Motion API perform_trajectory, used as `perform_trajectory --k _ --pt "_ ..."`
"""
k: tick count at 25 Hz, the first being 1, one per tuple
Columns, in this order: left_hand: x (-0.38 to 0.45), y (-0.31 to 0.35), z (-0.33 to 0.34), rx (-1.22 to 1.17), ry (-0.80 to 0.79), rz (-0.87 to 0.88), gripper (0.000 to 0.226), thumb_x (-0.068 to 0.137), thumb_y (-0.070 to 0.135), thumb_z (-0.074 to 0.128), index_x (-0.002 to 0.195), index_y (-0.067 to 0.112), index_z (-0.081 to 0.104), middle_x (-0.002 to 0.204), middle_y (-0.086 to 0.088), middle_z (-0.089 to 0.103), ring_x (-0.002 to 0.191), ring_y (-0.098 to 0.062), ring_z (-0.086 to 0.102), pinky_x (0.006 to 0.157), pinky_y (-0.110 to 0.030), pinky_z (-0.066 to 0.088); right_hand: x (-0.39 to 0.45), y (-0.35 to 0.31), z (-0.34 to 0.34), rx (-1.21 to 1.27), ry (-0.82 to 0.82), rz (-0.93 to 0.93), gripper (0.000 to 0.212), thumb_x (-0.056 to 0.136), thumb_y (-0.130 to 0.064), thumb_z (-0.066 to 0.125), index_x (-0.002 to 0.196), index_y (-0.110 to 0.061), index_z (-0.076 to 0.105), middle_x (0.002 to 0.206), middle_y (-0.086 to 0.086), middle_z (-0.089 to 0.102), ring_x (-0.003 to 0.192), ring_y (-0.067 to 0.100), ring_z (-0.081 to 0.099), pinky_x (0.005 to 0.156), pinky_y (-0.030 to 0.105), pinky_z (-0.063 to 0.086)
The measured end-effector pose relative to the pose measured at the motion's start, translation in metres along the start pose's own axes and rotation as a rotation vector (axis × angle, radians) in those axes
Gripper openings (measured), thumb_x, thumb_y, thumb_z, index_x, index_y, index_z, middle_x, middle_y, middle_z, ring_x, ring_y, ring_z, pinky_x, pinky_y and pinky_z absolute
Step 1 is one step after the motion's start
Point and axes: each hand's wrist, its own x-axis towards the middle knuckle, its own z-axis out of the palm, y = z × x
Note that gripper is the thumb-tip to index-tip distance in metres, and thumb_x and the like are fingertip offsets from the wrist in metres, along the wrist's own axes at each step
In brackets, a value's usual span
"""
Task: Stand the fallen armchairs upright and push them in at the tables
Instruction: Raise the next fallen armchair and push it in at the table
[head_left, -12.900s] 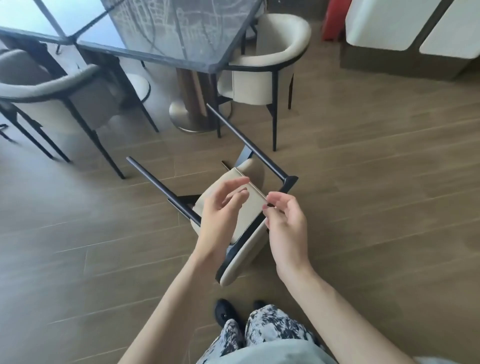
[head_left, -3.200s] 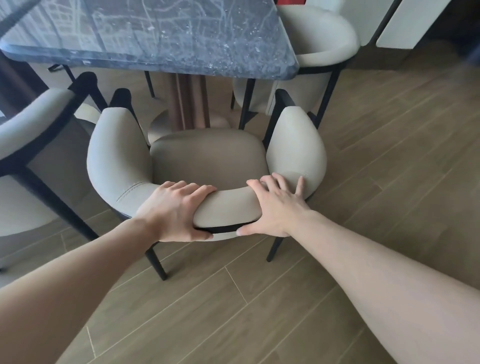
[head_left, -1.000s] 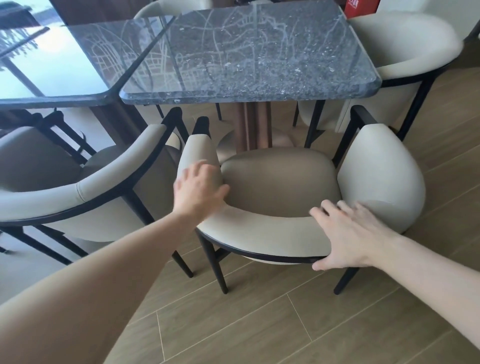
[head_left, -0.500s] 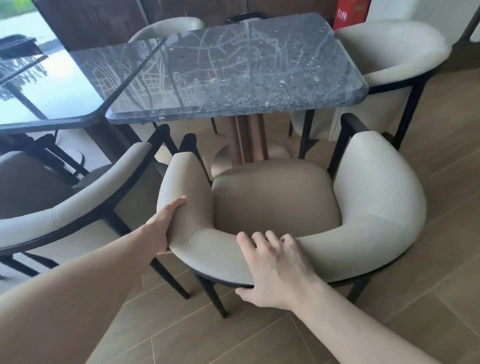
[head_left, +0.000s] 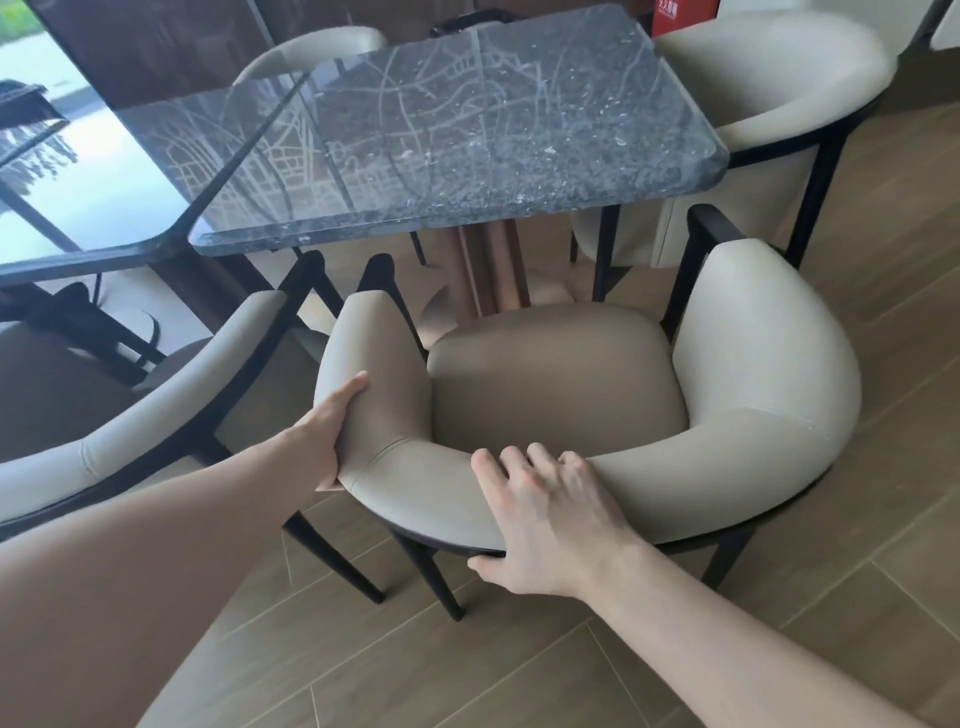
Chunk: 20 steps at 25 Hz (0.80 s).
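A beige armchair (head_left: 743, 426) with black legs stands upright in front of the dark marble table (head_left: 467, 130), its seat just short of the table's near edge. My left hand (head_left: 332, 431) grips the outside of the chair's left arm. My right hand (head_left: 545, 519) wraps over the curved backrest, fingers on top and thumb under the rim.
A second beige armchair (head_left: 135, 441) stands close on the left at a glossy table (head_left: 78, 208). Another armchair (head_left: 769, 88) sits at the marble table's far right side, and a fourth chair's back (head_left: 311, 52) shows behind. The table's copper pedestal (head_left: 488, 270) stands ahead.
The chair went from lying on the floor to upright at the table. In the last second my left hand dropped to the chair's left arm and my right hand slid left along the backrest.
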Motion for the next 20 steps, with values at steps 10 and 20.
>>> perform_trajectory --k 10,20 --pt "0.041 0.032 -0.025 0.011 -0.069 0.064 0.075 0.067 0.062 0.084 0.122 0.018 0.06 0.11 -0.005 0.071 0.099 -0.026 0.07 0.093 -0.045 0.057 0.054 -0.012 0.0 -0.02 0.025 0.02 0.078 0.069 -0.068 0.065 0.126 -0.018 0.044 0.101 0.0 0.058 0.093 0.026 0.057 0.064 0.034 0.036" --pt "0.059 0.033 -0.059 0.022 -0.022 0.094 0.065 0.071 0.065 0.08 0.11 0.018 0.056 0.092 -0.002 0.065 0.077 -0.021 0.065 0.071 -0.038 0.056 0.075 -0.043 0.002 -0.04 0.004 0.043 0.072 0.066 -0.07 0.065 0.119 -0.025 0.047 0.097 -0.005 0.058 0.092 0.025 0.058 0.063 0.032 0.034"
